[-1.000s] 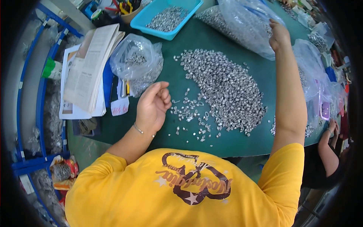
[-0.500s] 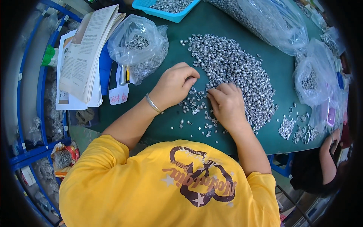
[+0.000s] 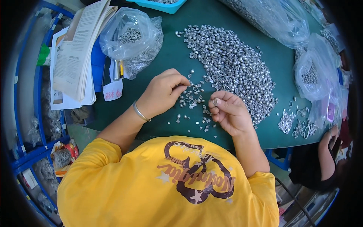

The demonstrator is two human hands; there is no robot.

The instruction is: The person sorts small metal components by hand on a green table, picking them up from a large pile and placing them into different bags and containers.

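A big heap of small silvery cup-shaped metal pieces (image 3: 236, 70) is spread over the green tabletop (image 3: 172, 41). My right hand (image 3: 235, 115), turned partly palm up at the heap's near edge, pinches a small oval metal piece (image 3: 215, 101) between thumb and fingers. To its left, my left hand (image 3: 160, 94) has thumb and forefinger brought together; whatever is between them is too small to make out. A looser cluster of metal pieces (image 3: 192, 99) lies between the two hands, with tiny bits strewn on its near side.
Left of the heap are a clear bag of metal parts (image 3: 130, 36), a book (image 3: 77, 53) and a paper tag (image 3: 113, 90). A blue basket (image 3: 166, 5) and a long plastic bag (image 3: 270, 20) lie at the back. More bags (image 3: 315, 72) and a co-worker's arm (image 3: 328, 157) are at right.
My right hand has drawn back from the heap and turned over, showing an oval metal piece in its fingers. My left hand has shifted slightly nearer me. The whole view has shifted a little.
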